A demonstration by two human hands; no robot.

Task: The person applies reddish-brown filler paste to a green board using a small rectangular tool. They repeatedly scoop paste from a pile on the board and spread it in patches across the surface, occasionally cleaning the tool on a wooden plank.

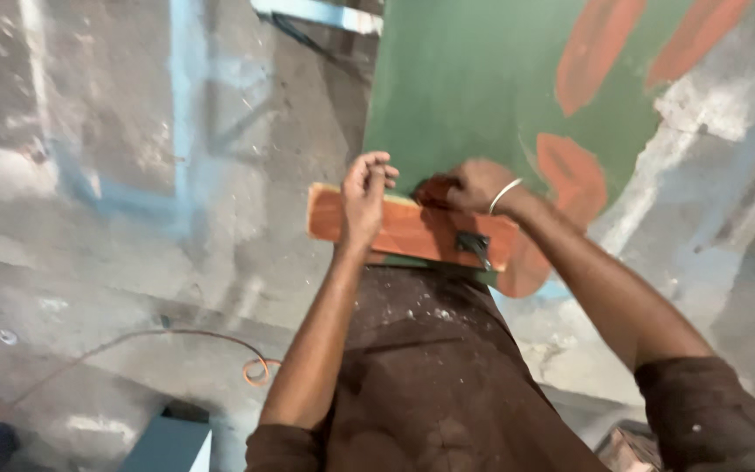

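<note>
A reddish-brown wooden block [412, 229] lies along the near edge of a green board [465, 87] with orange-red painted patches. My left hand [363, 199] presses down on the block's left part, fingers curled over its far edge. My right hand [469, 186], with a metal bangle on the wrist, is closed on a small dark reddish thing at the block's far edge; what it is stays unclear. A small black metal part [474, 245] sits on the block near my right forearm.
The floor is rough grey concrete with pale blue paint marks [185, 114]. An orange wire [255, 367] curls on the floor at the lower left. A blue-grey box corner [168, 441] is at the bottom edge. My brown-clothed lap fills the lower centre.
</note>
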